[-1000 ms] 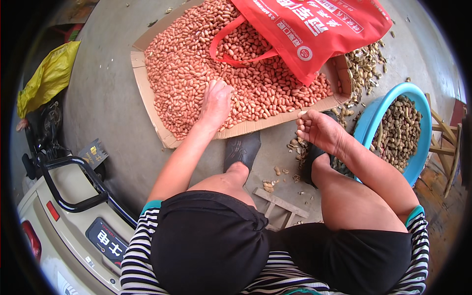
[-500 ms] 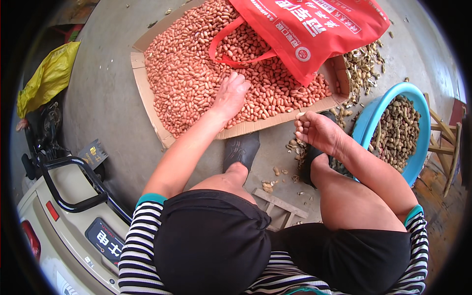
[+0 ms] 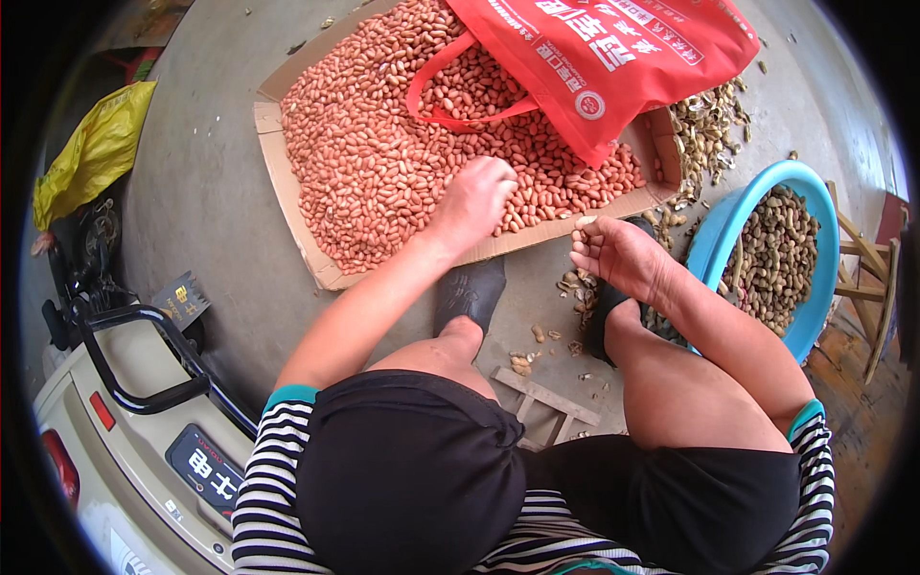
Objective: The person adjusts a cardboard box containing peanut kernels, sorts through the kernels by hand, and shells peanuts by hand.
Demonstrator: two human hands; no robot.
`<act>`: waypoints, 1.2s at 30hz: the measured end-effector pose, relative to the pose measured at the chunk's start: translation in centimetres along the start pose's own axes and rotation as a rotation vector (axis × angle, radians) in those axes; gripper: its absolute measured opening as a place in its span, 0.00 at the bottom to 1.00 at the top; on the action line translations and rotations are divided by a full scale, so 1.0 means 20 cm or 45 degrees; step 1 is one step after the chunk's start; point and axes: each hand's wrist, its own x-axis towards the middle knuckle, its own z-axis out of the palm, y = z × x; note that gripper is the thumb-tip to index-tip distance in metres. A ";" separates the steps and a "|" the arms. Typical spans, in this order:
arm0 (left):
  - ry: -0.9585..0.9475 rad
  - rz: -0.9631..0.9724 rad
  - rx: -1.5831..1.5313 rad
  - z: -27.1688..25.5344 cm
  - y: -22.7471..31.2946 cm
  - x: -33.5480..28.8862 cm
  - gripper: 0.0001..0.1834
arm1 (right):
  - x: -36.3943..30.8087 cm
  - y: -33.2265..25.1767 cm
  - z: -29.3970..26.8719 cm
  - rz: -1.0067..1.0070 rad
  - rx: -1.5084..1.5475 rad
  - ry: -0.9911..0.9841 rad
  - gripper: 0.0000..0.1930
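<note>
Shelled reddish-pink peanuts fill a shallow cardboard box. Over the near part of the pile, my left hand is closed, its fingers curled and pressed together; whatever they may hold is hidden. Just beyond the box's near right edge my right hand faces palm up with bent fingers. Its thumb and forefinger pinch a small pale piece that looks like a peanut. To the right of this hand stands a light-blue basin of unshelled peanuts.
A red bag lies over the box's far right part, its handle on the peanuts. Empty shells are heaped beyond the box's right side. A low wooden frame is between my feet. A scooter stands at left, a yellow bag beyond.
My left hand has moved right and slightly nearer over the peanuts, toward my right hand. My right hand stays almost in place, still pinching the small pale piece.
</note>
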 end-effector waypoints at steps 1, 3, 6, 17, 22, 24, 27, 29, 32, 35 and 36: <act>-0.025 0.127 -0.044 0.00 0.09 0.01 0.02 | 0.00 0.00 0.00 -0.002 0.000 0.002 0.07; -0.082 0.242 -0.152 0.01 0.24 0.02 0.01 | 0.02 0.00 0.00 -0.050 0.014 -0.025 0.08; -0.223 0.367 -0.165 0.04 0.34 0.02 0.05 | 0.03 0.01 0.01 -0.052 0.078 -0.064 0.08; -0.076 0.332 -0.099 0.04 0.25 -0.03 0.05 | 0.06 0.02 -0.01 -0.023 0.128 -0.127 0.09; -0.084 0.141 -0.062 0.04 0.13 -0.04 0.05 | 0.01 -0.01 -0.05 -0.048 0.066 -0.094 0.07; -0.112 0.133 -0.079 0.04 0.11 -0.07 0.07 | 0.01 -0.01 -0.08 -0.092 -0.006 -0.099 0.06; -0.172 0.085 -0.022 -0.06 0.10 -0.12 0.08 | 0.02 -0.01 -0.01 -0.192 -0.111 -0.057 0.06; -0.203 0.040 0.004 -0.13 0.08 -0.13 0.07 | -0.03 -0.05 0.01 -0.244 -0.171 0.021 0.07; -0.129 0.041 0.059 -0.25 0.18 -0.09 0.04 | -0.20 -0.11 -0.04 -0.351 -0.108 -0.026 0.09; -0.007 0.044 0.053 -0.34 0.18 -0.12 0.03 | -0.40 -0.12 -0.10 -0.507 -0.021 0.068 0.06; 0.016 -0.006 0.060 -0.37 0.18 -0.13 0.03 | -0.46 -0.12 -0.13 -0.556 0.039 0.123 0.06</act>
